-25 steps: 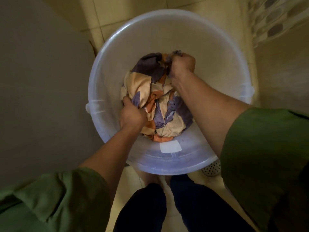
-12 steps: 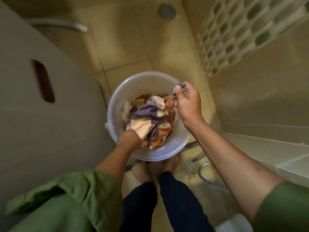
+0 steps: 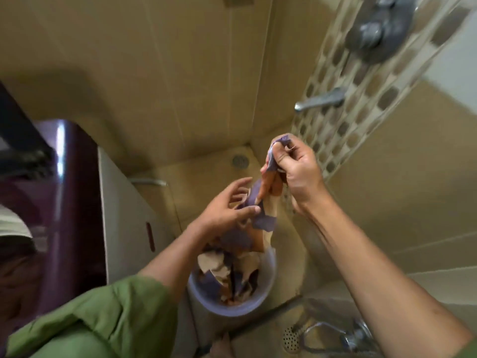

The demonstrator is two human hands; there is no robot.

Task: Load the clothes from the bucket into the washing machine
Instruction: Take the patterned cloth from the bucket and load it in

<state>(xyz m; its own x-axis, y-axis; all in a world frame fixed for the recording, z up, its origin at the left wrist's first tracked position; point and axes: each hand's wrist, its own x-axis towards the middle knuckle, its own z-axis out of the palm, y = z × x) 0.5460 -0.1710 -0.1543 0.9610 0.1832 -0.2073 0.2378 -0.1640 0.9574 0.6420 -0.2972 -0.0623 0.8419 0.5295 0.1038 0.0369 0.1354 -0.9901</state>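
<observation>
At the far left stands the washing machine (image 3: 64, 192), dark maroon top, white side panel facing the floor tiles. Your left hand (image 3: 227, 205) is next, fingers spread and relaxed, thumb and fingertips touching the hanging patchwork cloth (image 3: 260, 218) without gripping it. Below it, the translucent bucket (image 3: 268, 288) sits on the floor just beside the machine's panel, the cloth's lower part inside it. Your right hand (image 3: 296, 171) is clenched on the cloth's upper end, holding it above the bucket. Beyond, a wall tap (image 3: 320, 100) projects from the mosaic strip; a floor drain (image 3: 239, 160) lies in the far corner.
</observation>
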